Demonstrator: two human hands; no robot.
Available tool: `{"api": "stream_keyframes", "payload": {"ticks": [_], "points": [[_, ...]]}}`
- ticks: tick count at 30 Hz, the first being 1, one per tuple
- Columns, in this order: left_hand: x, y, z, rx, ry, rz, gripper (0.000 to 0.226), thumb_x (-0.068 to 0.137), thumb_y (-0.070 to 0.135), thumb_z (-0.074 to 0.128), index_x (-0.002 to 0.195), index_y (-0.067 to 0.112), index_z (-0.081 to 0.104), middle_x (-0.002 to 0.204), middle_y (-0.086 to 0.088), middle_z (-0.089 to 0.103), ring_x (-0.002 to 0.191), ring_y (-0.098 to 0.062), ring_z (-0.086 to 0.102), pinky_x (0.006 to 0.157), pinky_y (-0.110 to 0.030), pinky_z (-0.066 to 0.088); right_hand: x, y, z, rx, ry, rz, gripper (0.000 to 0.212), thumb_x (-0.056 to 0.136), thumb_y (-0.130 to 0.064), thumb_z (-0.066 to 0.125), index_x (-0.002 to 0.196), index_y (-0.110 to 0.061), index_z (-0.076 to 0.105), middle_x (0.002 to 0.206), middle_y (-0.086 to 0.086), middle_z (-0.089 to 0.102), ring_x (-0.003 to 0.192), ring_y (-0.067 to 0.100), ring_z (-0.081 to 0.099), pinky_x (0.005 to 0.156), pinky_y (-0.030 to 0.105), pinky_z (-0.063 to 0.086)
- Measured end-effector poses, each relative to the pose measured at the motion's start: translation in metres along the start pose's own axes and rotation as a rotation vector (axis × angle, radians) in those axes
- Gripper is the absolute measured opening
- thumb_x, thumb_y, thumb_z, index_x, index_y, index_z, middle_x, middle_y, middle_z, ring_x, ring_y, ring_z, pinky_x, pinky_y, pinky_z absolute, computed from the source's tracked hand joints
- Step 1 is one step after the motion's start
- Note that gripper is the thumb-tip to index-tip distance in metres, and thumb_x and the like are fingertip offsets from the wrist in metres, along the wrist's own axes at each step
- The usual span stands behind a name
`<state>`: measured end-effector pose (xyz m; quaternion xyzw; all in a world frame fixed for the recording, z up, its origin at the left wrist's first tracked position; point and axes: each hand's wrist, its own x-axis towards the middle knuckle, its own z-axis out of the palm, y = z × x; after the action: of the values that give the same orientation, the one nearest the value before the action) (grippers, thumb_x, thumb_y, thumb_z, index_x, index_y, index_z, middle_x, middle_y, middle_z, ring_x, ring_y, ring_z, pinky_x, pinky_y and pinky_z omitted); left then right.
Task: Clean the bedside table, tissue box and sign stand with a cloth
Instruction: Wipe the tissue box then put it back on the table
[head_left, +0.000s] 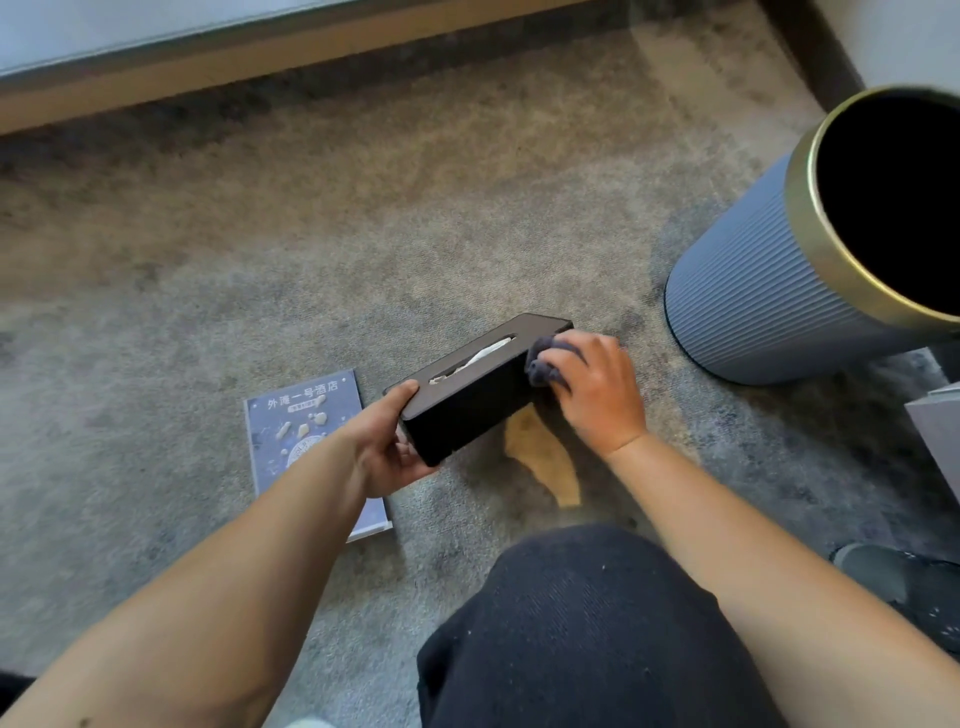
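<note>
- Fingers first: your left hand (387, 447) is curled round the near end of the tissue box (470, 387), thumb on top, fingers under; your right hand (597, 387) has its fingers bunched on the cloth (543, 361), pressing it vs. the box's far right side.
- Box sits mid-frame, lifted at a tilt over the carpet (260, 260), tissue poking from the top slot.
- Step in hand (my read): wiping the tissue box, side face now.
- Sign stand (306, 436) lies flat on the carpet, lower left of centre, partly under your left forearm, not being wiped right now.
- Bedside table: can't pick it out w/ certainty.
- Grey ribbed bin (743, 291) at right edge, near the box, apart from it.
- Next probably: rotate the box in your left hand so the unwiped faces meet the cloth; keep the grip firm so it doesn't slip.
</note>
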<state>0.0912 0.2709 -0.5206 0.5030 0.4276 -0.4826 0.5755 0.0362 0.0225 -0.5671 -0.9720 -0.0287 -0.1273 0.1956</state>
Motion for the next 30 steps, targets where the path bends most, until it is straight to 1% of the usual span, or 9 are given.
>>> {"api": "stream_keyframes", "payload": {"ticks": [4, 8, 13, 16, 18, 21, 24, 27, 30], "points": [[0.005, -0.002, -0.004, 0.007, 0.006, -0.010, 0.046, 0.087, 0.053, 0.061, 0.089, 0.008, 0.052, 0.054, -0.005, 0.054, 0.047, -0.016, 0.058, 0.064, -0.037, 0.061, 0.013, 0.039, -0.013, 0.042, -0.205, 0.548, 0.022, 0.095, -0.022, 0.053, 0.115, -0.015, 0.061, 0.120, 0.010, 0.055, 0.110, 0.033, 0.051, 0.088, 0.038, 0.043], [0.021, 0.000, -0.017, 0.036, -0.013, -0.002, 0.047, 0.084, 0.056, 0.063, 0.082, 0.012, 0.047, 0.060, -0.002, 0.033, 0.055, -0.012, 0.030, 0.060, -0.032, 0.059, 0.018, 0.046, -0.026, 0.591, -0.145, 1.054, 0.015, 0.100, -0.028, 0.048, 0.106, -0.019, 0.059, 0.091, 0.010, 0.059, 0.067, 0.020, 0.057, 0.048, 0.020, 0.047], [0.018, -0.002, -0.016, 0.055, -0.018, 0.015, 0.047, 0.087, 0.056, 0.059, 0.082, 0.011, 0.048, 0.055, -0.002, 0.036, 0.049, -0.013, 0.033, 0.060, -0.032, 0.058, 0.025, 0.021, -0.005, 0.848, -0.204, 1.102, 0.018, 0.099, -0.031, 0.050, 0.101, -0.016, 0.060, 0.091, 0.011, 0.061, 0.069, 0.024, 0.058, 0.050, 0.021, 0.049], [0.015, -0.004, -0.013, 0.037, -0.005, 0.032, 0.050, 0.088, 0.054, 0.060, 0.093, 0.005, 0.054, 0.059, -0.008, 0.054, 0.045, -0.018, 0.057, 0.065, -0.037, 0.058, 0.013, -0.005, -0.008, 0.458, 0.039, 0.957, 0.023, 0.094, -0.036, 0.050, 0.107, -0.019, 0.059, 0.108, 0.004, 0.056, 0.091, 0.021, 0.059, 0.077, 0.035, 0.054], [0.014, -0.005, -0.010, 0.022, -0.003, 0.038, 0.050, 0.088, 0.053, 0.060, 0.096, 0.004, 0.055, 0.061, -0.011, 0.059, 0.047, -0.020, 0.063, 0.067, -0.038, 0.059, -0.010, -0.036, -0.015, 0.369, 0.145, 0.658, 0.026, 0.092, -0.034, 0.054, 0.111, -0.018, 0.060, 0.113, -0.001, 0.051, 0.104, 0.020, 0.054, 0.086, 0.036, 0.048], [0.016, -0.006, -0.008, 0.028, 0.018, 0.042, 0.050, 0.088, 0.056, 0.058, 0.084, 0.007, 0.055, 0.047, -0.006, 0.055, 0.038, -0.015, 0.057, 0.070, -0.035, 0.054, -0.045, -0.085, -0.007, 0.297, -0.030, 0.049, 0.028, 0.084, -0.028, 0.066, 0.109, -0.016, 0.062, 0.112, 0.009, 0.056, 0.099, 0.028, 0.054, 0.083, 0.037, 0.046], [0.020, -0.008, -0.010, 0.049, 0.014, 0.004, 0.052, 0.075, 0.065, 0.066, 0.088, 0.015, 0.058, 0.063, -0.002, 0.054, 0.059, -0.012, 0.052, 0.060, -0.025, 0.050, -0.058, -0.112, 0.018, 0.133, -0.183, -0.370, 0.030, 0.080, -0.026, 0.070, 0.108, -0.019, 0.062, 0.115, 0.007, 0.050, 0.095, 0.027, 0.052, 0.073, 0.039, 0.044], [0.016, -0.003, -0.009, 0.096, 0.033, 0.023, 0.050, 0.086, 0.060, 0.057, 0.071, 0.013, 0.050, 0.049, -0.002, 0.043, 0.038, -0.011, 0.043, 0.045, -0.025, 0.052, -0.046, -0.102, 0.026, 0.032, -0.206, -0.433, 0.017, 0.085, -0.024, 0.061, 0.099, -0.017, 0.066, 0.111, 0.006, 0.053, 0.089, 0.027, 0.050, 0.065, 0.038, 0.042], [0.014, 0.007, -0.009, 0.149, 0.054, 0.039, 0.049, 0.088, 0.059, 0.054, 0.075, 0.012, 0.047, 0.045, -0.002, 0.042, 0.029, -0.013, 0.041, 0.070, -0.041, 0.057, -0.039, -0.062, 0.018, -0.013, -0.176, -0.229, 0.016, 0.088, -0.028, 0.056, 0.092, -0.018, 0.067, 0.104, 0.005, 0.059, 0.084, 0.030, 0.051, 0.063, 0.039, 0.043]]}}
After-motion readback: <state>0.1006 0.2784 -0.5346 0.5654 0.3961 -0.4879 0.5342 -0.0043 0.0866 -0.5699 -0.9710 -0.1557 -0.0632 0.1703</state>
